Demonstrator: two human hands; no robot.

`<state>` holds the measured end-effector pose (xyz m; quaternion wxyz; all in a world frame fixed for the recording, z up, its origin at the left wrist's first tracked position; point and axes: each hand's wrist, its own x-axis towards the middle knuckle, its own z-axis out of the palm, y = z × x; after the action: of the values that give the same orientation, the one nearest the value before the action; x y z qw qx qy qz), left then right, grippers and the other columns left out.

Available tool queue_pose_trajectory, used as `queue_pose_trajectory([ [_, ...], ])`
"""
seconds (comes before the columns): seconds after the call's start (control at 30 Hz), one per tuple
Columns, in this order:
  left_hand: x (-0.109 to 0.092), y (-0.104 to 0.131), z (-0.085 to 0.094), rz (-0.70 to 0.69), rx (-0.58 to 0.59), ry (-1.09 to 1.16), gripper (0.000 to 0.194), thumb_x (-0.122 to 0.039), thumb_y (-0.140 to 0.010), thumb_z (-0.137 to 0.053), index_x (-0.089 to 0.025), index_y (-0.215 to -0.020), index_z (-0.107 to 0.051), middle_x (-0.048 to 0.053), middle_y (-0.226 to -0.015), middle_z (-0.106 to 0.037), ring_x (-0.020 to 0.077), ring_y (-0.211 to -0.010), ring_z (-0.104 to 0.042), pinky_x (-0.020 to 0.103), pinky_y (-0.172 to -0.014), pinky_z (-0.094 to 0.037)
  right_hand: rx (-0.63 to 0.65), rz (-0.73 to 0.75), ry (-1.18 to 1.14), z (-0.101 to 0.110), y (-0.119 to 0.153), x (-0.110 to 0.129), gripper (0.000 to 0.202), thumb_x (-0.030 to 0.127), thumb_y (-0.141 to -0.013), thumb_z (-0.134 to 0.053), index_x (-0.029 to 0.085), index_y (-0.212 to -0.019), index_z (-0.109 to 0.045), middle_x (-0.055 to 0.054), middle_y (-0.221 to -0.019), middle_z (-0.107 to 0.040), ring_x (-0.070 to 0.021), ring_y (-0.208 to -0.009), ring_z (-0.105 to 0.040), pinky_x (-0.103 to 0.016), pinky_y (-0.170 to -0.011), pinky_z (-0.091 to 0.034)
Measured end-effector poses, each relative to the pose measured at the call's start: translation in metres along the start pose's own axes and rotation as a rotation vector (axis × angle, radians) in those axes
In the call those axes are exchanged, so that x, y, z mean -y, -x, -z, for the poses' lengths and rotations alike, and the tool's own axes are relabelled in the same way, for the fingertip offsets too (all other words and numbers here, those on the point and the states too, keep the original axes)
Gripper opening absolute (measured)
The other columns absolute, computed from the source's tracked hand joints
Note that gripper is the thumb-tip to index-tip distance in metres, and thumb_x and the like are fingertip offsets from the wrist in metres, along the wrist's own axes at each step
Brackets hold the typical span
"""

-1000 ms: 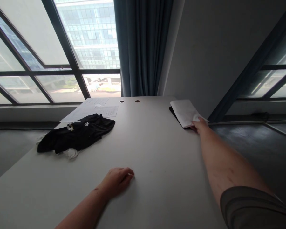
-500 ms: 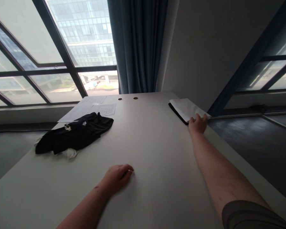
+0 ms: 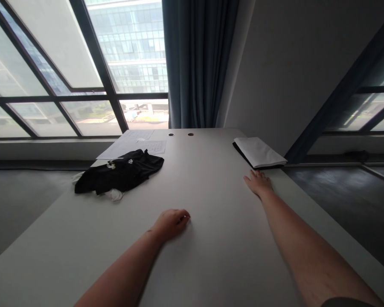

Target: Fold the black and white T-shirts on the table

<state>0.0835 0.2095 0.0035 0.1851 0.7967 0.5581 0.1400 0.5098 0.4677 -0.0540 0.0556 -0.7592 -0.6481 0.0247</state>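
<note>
My right hand (image 3: 259, 183) lies on the white table (image 3: 208, 179) with its fingers spread, just in front of a folded white cloth (image 3: 259, 152). That cloth rests on a folded black one (image 3: 241, 154), whose edge shows at the left and front. My left hand (image 3: 173, 224) is near the middle of the table, fingers curled together in a loose pinch; nothing shows between them. A crumpled black garment (image 3: 121, 172) with a small white mark lies at the left, and some white fabric (image 3: 115, 195) pokes out from under it.
Printed sheets of paper (image 3: 150, 146) lie at the back left, behind the black garment. Two round holes (image 3: 190, 134) are set near the table's far edge. Beyond stand a blue curtain (image 3: 198, 64), windows and a grey wall.
My right hand has let go of the white cloth and drawn back toward me, its fingers now spread. The cloth's front edge lies flatter. The view has shifted slightly left.
</note>
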Motion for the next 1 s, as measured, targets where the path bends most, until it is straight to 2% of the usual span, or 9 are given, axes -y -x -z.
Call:
queue_pose_trajectory([
  [0.2,0.068,0.0,0.035,0.127,-0.366,-0.114,0.029,-0.029,-0.098,-0.051,-0.023,-0.114,-0.075,0.009,-0.117,-0.073,0.0245,-0.114,-0.064,0.037,-0.106,-0.048,0.047,0.124,0.11,-0.004,0.074,0.04,0.069,0.056,-0.106,-0.025,0.022,-0.166,-0.032,-0.018,-0.173,-0.022,-0.0363,-0.158,-0.022,-0.055,-0.126,-0.018],
  [0.3,0.123,0.015,0.059,0.438,-0.695,-0.274,0.041,-0.029,-0.095,-0.057,-0.023,-0.134,-0.067,0.014,-0.147,-0.055,0.0329,-0.14,-0.046,0.049,-0.119,-0.035,0.044,0.216,0.123,-0.005,0.121,0.06,0.067,0.052,-0.106,-0.027,0.023,-0.165,-0.034,-0.015,-0.173,-0.024,-0.0364,-0.158,-0.024,-0.056,-0.126,-0.02],
  [0.37,0.157,0.027,0.071,0.711,-0.806,-0.315,0.058,-0.036,-0.096,-0.057,-0.023,-0.153,-0.051,0.017,-0.163,-0.037,0.0379,-0.151,-0.032,0.057,-0.121,-0.028,0.027,0.283,0.116,-0.005,0.151,0.07,0.066,0.049,-0.105,-0.029,0.023,-0.165,-0.036,-0.014,-0.172,-0.026,-0.0363,-0.157,-0.025,-0.056,-0.126,-0.02],
  [0.47,0.194,0.041,0.077,0.972,-0.702,-0.247,0.073,-0.045,-0.096,-0.057,-0.017,-0.16,-0.039,0.025,-0.164,-0.034,0.0438,-0.151,-0.031,0.061,-0.12,-0.027,0.01,0.358,0.082,-0.003,0.191,0.081,0.065,0.046,-0.103,-0.033,0.022,-0.163,-0.04,-0.015,-0.171,-0.03,-0.0355,-0.157,-0.028,-0.057,-0.126,-0.021],
  [0.57,0.212,0.042,0.079,1.016,-0.623,-0.224,0.074,-0.048,-0.096,-0.054,-0.017,-0.161,-0.039,0.028,-0.161,-0.038,0.0459,-0.149,-0.036,0.062,-0.119,-0.028,0.015,0.418,0.048,0.001,0.227,0.092,0.063,0.044,-0.102,-0.036,0.021,-0.16,-0.045,-0.015,-0.169,-0.033,-0.0355,-0.157,-0.029,-0.057,-0.126,-0.022],
  [0.67,0.218,0.036,0.081,0.97,-0.677,-0.267,0.077,-0.044,-0.095,-0.055,-0.023,-0.165,-0.03,0.023,-0.17,-0.022,0.0458,-0.153,-0.028,0.063,-0.119,-0.027,0.045,0.468,0.009,0.005,0.261,0.104,0.062,0.042,-0.101,-0.04,0.021,-0.159,-0.048,-0.016,-0.169,-0.032,-0.0361,-0.157,-0.028,-0.058,-0.126,-0.021],
  [0.77,0.222,0.029,0.087,0.77,-0.696,-0.37,0.08,-0.033,-0.092,-0.058,-0.029,-0.166,-0.029,0.016,-0.175,-0.01,0.0427,-0.158,-0.016,0.062,-0.123,-0.022,0.08,0.512,-0.045,0.009,0.292,0.118,0.062,0.04,-0.098,-0.045,0.024,-0.158,-0.049,-0.015,-0.17,-0.031,-0.0356,-0.158,-0.027,-0.06,-0.126,-0.019],
  [0.87,0.225,0.021,0.093,0.626,-0.587,-0.379,0.073,-0.036,-0.095,-0.056,-0.031,-0.164,-0.034,0.015,-0.172,-0.023,0.0404,-0.158,-0.019,0.059,-0.123,-0.024,0.114,0.548,-0.078,0.014,0.316,0.128,0.062,0.039,-0.097,-0.048,0.028,-0.158,-0.049,-0.013,-0.171,-0.029,-0.0348,-0.159,-0.024,-0.061,-0.127,-0.016],
  [1.0,0.227,0.013,0.098,0.685,-0.624,-0.332,0.076,-0.053,-0.098,-0.051,-0.026,-0.166,-0.03,0.02,-0.16,-0.04,0.04,-0.147,-0.036,0.054,-0.116,-0.035,0.125,0.547,-0.105,0.018,0.326,0.135,0.061,0.039,-0.097,-0.05,0.029,-0.157,-0.051,-0.013,-0.171,-0.03,-0.0352,-0.158,-0.025,-0.062,-0.127,-0.016],
])
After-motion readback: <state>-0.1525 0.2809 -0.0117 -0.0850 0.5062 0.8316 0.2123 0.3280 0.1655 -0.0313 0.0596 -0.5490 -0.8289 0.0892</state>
